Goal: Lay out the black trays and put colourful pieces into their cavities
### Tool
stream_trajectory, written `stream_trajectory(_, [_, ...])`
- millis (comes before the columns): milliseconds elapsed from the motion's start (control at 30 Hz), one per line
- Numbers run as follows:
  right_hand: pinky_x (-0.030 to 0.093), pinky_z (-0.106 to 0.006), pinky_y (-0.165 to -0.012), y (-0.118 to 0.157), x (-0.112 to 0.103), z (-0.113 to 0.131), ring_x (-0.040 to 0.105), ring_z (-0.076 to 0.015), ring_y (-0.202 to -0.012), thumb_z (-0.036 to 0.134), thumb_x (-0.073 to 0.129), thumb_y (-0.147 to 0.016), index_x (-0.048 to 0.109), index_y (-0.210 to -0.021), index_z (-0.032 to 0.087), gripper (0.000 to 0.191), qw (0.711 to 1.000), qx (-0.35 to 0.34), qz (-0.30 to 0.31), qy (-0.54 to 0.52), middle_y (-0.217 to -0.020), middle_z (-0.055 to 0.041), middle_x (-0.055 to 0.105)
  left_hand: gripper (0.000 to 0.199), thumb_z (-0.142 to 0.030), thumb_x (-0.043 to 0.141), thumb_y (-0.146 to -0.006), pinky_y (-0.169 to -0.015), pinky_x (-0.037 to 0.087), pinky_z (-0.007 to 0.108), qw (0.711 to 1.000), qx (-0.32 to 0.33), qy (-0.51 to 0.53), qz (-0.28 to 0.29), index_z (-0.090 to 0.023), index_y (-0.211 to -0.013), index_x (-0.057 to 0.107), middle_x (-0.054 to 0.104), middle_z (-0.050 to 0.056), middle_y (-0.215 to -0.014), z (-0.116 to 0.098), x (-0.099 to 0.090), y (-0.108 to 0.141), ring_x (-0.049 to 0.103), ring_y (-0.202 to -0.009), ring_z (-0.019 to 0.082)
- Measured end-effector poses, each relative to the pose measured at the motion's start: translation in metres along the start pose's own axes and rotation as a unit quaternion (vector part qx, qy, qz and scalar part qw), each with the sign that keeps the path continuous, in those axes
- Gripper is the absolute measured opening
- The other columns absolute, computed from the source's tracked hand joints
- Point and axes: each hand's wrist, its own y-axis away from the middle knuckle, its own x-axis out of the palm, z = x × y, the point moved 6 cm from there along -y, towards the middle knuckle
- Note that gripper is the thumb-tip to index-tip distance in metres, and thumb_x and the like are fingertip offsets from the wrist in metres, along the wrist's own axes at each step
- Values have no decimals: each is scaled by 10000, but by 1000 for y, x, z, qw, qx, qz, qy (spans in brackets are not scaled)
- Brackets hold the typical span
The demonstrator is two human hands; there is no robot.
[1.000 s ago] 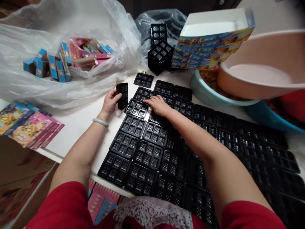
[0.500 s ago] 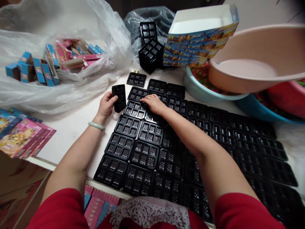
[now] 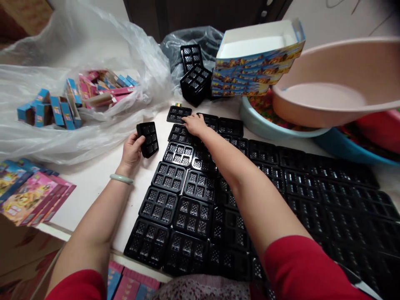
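Several black plastic trays [image 3: 175,183] with six pockets each lie in rows on the white table [image 3: 93,175]. My left hand [image 3: 131,149] grips a small stack of black trays [image 3: 148,139], tilted up off the table, left of the rows. My right hand [image 3: 194,123] reaches to the far end of the rows, fingers flat on a tray there, next to a lone tray [image 3: 178,113]. A green bangle [image 3: 121,178] is on my left wrist.
A clear plastic bag [image 3: 78,121] holds blue and pink small boxes [image 3: 62,104]. More black tray stacks [image 3: 195,81] stand at the back by a printed carton [image 3: 256,62]. Pink [image 3: 337,83] and blue basins [image 3: 265,125] sit right. Flat printed cartons [image 3: 28,196] lie left.
My right hand has slid farther away along the rows to the far trays. My left hand has drawn the stack slightly left and toward me.
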Motion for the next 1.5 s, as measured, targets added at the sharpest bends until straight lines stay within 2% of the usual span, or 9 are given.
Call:
stream_trajectory(467, [210, -635, -1171, 25, 0, -1, 444, -352, -1358, 231, 442, -984, 548, -1440, 170, 471, 999, -23, 14, 19, -1450, -167, 573, 472, -494, 861, -647, -738, 554, 270, 999, 9, -1, -47, -192, -961, 678, 706, 42, -902, -2, -4, 2, 671, -844, 187])
stream_trajectory(633, [288, -581, -1151, 43, -16, 27, 505, -326, -1308, 171, 540, -936, 662, -1280, 159, 364, 991, -34, -67, -111, -1376, -158, 627, 473, -503, 805, -703, -811, 564, 304, 992, 62, -101, -48, -190, -1026, 660, 705, 56, -992, -21, -12, 11, 669, -928, 204])
stream_trajectory(700, [412, -488, -1069, 61, -20, 57, 601, -272, -1156, 218, 593, -919, 723, -1113, 177, 237, 957, -69, -87, -266, -1204, -113, 709, 471, -478, 785, -734, -801, 571, 314, 980, 82, -179, -14, -194, -1089, 661, 695, 73, -1101, -30, -4, 21, 663, -973, 213])
stream_trajectory(800, [509, -362, -897, 94, -14, 105, 654, -188, -909, 321, 667, -867, 730, -937, 210, 146, 847, -92, -73, -519, -970, -30, 736, 402, -422, 751, -795, -844, 582, 355, 946, 139, -288, 55, -209, -1126, 668, 652, 98, -1236, -41, 18, 44, 639, -1094, 242])
stream_trajectory(933, [516, -283, -748, 128, -1, 136, 630, -138, -765, 354, 729, -774, 686, -837, 219, 156, 727, 18, -117, -676, -823, 20, 691, 291, -345, 682, -879, -1023, 530, 445, 892, 228, -381, 86, -206, -1135, 679, 636, 118, -1239, -53, 35, 75, 607, -1185, 258])
stream_trajectory(1033, [467, -234, -570, 138, 3, 143, 584, -101, -610, 347, 758, -724, 618, -824, 213, 218, 666, 95, -130, -729, -743, 51, 634, 312, -372, 684, -891, -1049, 515, 457, 884, 246, -392, 71, -201, -1152, 670, 632, 127, -1246, -63, 29, 88, 609, -1192, 259])
stream_trajectory(1167, [412, -205, -490, 143, 0, 151, 561, -82, -539, 314, 792, -680, 583, -816, 207, 271, 649, 117, -79, -747, -672, 76, 587, 334, -411, 692, -890, -1038, 524, 457, 880, 244, -395, 98, -206, -1152, 658, 643, 127, -1240, -75, 20, 100, 620, -1178, 258])
stream_trajectory(1333, [425, -193, -511, 156, 0, 167, 581, -86, -566, 333, 806, -696, 582, -745, 194, 268, 667, 115, -10, -736, -628, 72, 577, 301, -396, 659, -907, -1048, 516, 485, 879, 257, -395, 77, -196, -1132, 650, 641, 134, -1236, -82, 11, 112, 610, -1193, 275])
stream_trajectory(1500, [431, -195, -508, 163, 4, 173, 524, -65, -514, 348, 811, -709, 544, -745, 204, 305, 652, 130, -66, -744, -628, 92, 564, 314, -421, 644, -896, -1084, 489, 496, 875, 235, -411, 99, -213, -1132, 658, 620, 117, -1281, -82, 14, 118, 583, -1236, 276])
